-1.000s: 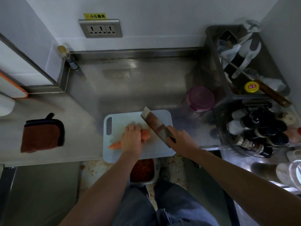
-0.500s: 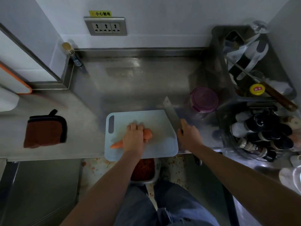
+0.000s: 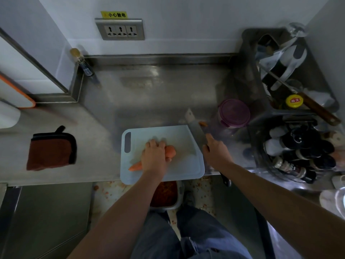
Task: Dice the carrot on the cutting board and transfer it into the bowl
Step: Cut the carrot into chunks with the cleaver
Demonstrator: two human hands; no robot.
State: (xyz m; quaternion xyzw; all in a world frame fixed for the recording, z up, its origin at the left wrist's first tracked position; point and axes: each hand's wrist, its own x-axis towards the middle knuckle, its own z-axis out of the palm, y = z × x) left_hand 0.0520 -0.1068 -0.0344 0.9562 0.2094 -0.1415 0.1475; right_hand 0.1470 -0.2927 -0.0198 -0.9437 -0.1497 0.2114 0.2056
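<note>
An orange carrot (image 3: 170, 151) lies across the pale blue cutting board (image 3: 186, 167) at the counter's front edge. My left hand (image 3: 154, 157) grips the carrot's middle, so only its thick end and thin tip show. My right hand (image 3: 216, 153) holds a cleaver (image 3: 195, 128) at the board's right edge, with the blade pointing away over the counter. A small carrot piece (image 3: 203, 124) lies on the steel just beyond the blade. Below the counter edge stands a grey bin (image 3: 180, 195) filled with chopped carrot.
A purple-lidded container (image 3: 234, 113) stands right of the board. A round rack of dark bottles (image 3: 302, 152) and a utensil tray (image 3: 291, 71) fill the right side. A brown cloth (image 3: 51, 150) lies at the left, a small bottle (image 3: 82, 61) in the back corner. Carrot bits litter the floor.
My right hand has swung the cleaver from above the carrot to the board's right edge, pushing a cut piece off onto the counter. My left hand has stayed on the carrot.
</note>
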